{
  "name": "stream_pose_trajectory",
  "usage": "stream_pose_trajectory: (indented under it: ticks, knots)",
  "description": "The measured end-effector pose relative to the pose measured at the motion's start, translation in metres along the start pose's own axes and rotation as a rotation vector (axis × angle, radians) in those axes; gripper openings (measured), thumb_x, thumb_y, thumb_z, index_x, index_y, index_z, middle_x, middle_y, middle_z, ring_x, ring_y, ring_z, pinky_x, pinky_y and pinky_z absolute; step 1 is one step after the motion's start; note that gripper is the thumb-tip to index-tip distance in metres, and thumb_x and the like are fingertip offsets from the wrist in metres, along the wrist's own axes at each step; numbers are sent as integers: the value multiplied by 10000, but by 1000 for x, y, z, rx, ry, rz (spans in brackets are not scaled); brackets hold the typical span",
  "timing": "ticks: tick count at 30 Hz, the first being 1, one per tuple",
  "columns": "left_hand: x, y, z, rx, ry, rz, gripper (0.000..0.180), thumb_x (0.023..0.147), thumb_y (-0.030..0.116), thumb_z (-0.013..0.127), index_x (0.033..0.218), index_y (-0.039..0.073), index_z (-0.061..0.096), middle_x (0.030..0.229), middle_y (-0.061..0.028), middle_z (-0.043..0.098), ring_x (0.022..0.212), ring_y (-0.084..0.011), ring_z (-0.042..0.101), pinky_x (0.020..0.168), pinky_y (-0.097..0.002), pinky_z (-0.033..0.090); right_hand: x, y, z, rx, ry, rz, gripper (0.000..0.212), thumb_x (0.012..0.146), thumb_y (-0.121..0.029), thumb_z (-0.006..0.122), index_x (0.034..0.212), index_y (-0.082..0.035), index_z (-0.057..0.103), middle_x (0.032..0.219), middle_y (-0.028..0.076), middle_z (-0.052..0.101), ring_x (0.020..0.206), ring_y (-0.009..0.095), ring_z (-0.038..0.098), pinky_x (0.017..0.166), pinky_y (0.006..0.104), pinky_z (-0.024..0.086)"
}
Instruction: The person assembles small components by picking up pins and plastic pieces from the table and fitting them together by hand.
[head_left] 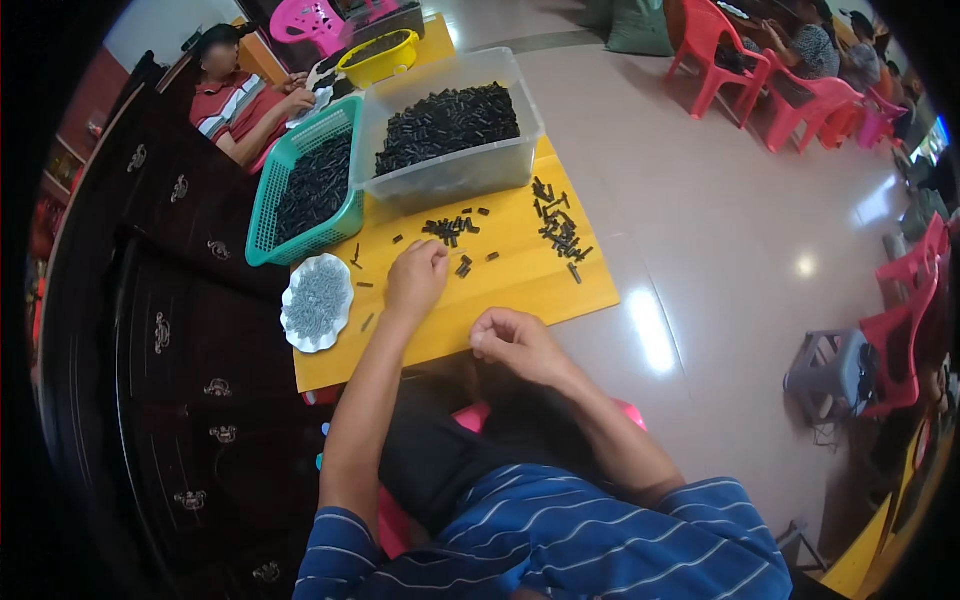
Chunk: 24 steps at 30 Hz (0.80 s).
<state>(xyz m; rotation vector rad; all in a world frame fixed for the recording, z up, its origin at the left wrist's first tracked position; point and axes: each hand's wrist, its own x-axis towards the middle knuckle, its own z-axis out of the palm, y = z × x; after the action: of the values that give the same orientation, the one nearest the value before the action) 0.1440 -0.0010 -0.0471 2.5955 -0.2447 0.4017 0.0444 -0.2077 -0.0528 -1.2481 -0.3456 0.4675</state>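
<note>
Just beyond the left hand (418, 280), fingers (437, 251) curled, hold unclear: loose black pieces (452, 230).

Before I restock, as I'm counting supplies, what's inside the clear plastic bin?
A heap of small black pieces lies inside the bin; whatever is beneath them is hidden.

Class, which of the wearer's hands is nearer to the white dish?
Left. The left hand is over the table, right of the white dish; the right hand is farther right, at the table's near edge.
</note>
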Motion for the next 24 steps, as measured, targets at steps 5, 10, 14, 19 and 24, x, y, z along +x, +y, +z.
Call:
stream_pose_trajectory:
  ticks: [5, 10, 14, 19, 24]
  knots:
    - [6, 7, 7, -43, -4, 26, 100, 829, 148, 684, 914, 102, 709, 840, -99, 671, 790, -309, 666, 714, -422, 531, 1, 0, -3, 13, 32, -1, 144, 973, -157, 626, 951, -15, 626, 790, 13, 640, 711, 75, 589, 669, 235, 497]
    - [9, 5, 12, -25, 27, 109, 84, 854, 176, 672, 904, 120, 709, 879, -84, 669, 811, -315, 661, 718, -430, 530, 0, -6, -4, 7, 15, 23, 138, 977, -154, 621, 963, -17, 618, 808, 14, 632, 728, 78, 580, 688, 235, 493]
    - [6, 7, 14, 94, 24, 91, 83, 868, 153, 664, 914, 85, 676, 879, -106, 667, 800, -341, 650, 703, -438, 519, -1, -6, -2, 14, 23, 5, 147, 974, -151, 625, 945, -7, 625, 789, 13, 629, 711, 76, 580, 670, 236, 494]
    - [-13, -3, 3, 75, 106, 14, 76, 890, 127, 628, 934, 64, 637, 891, -138, 657, 820, -365, 639, 713, -454, 509, -1, -6, 0, 24, 28, 20, 140, 976, -148, 621, 948, -12, 632, 802, 11, 631, 731, 80, 584, 678, 238, 494]
    - [-60, 39, -37, -191, 29, 134, 44, 882, 55, 612, 912, 24, 622, 863, -148, 635, 805, -370, 636, 685, -424, 503, -2, -5, -2, 6, 50, 25, 143, 978, -157, 621, 947, -18, 642, 816, 11, 635, 750, 84, 591, 690, 242, 497]
